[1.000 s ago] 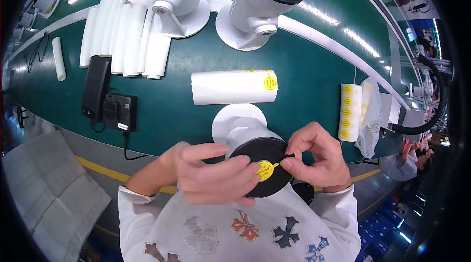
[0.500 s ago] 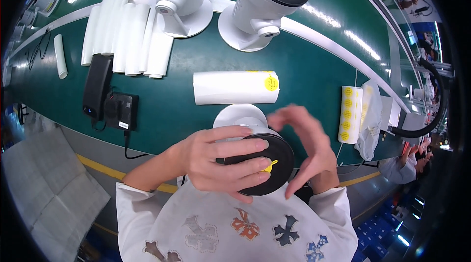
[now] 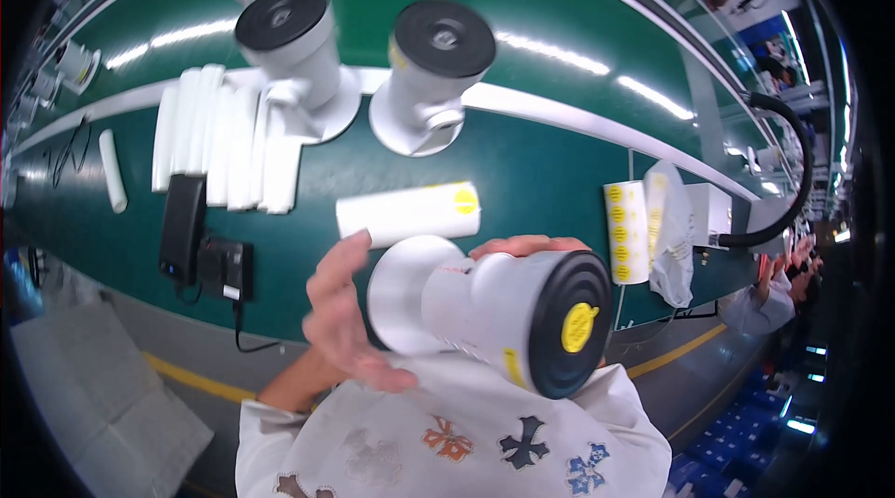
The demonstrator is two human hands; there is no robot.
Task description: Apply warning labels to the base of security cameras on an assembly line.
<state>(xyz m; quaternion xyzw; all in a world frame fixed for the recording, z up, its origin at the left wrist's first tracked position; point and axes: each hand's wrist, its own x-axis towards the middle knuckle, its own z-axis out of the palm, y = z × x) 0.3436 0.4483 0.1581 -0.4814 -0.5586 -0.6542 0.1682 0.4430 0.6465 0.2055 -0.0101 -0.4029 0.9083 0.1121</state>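
The white camera unit [image 3: 485, 311] is held tilted above the worktop [image 3: 541, 172], black face and yellow sticker [image 3: 579, 327] toward the viewer. The right hand [image 3: 522, 246] grips its far side; the left hand [image 3: 350, 311] is spread open beside its base. With 1 hand gripping, it could slip onto the white tube [image 3: 410, 212].

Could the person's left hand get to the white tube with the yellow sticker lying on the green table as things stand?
Probably yes. The left hand is open beside the white camera, and the white tube lies just beyond its fingertips on the green table, nothing between.

white camera [image 3: 485, 307] between both hands, above green table [image 3: 559, 172]
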